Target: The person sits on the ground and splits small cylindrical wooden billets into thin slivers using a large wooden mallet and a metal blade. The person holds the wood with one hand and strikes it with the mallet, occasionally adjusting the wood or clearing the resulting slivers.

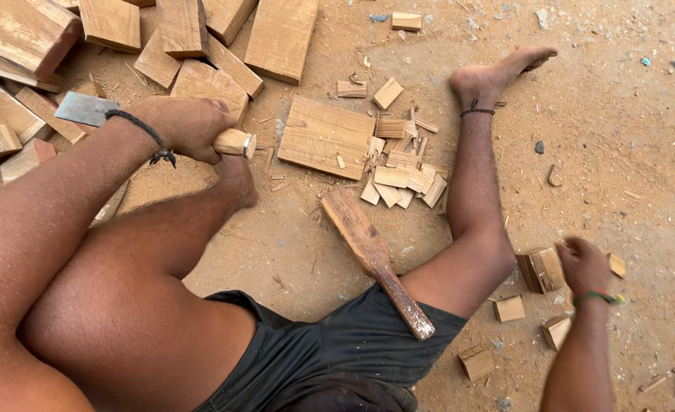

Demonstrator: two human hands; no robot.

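Seated on sawdust, a woodworker's left hand (188, 126) is clenched around a wooden-handled, flat-bladed steel chisel (85, 108) lying crosswise left of the flat rectangular chopping board (326, 136), while the right hand (584, 265), far right of it, pinches a small brown wood block (539, 269).

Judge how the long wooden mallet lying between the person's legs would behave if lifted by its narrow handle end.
The wooden mallet would probably stay stiff, since it looks like one solid piece of wood. It may feel head-heavy, because the far end is broader than the handle. Its flattish shape suggests it would slide on the sandy ground rather than roll.
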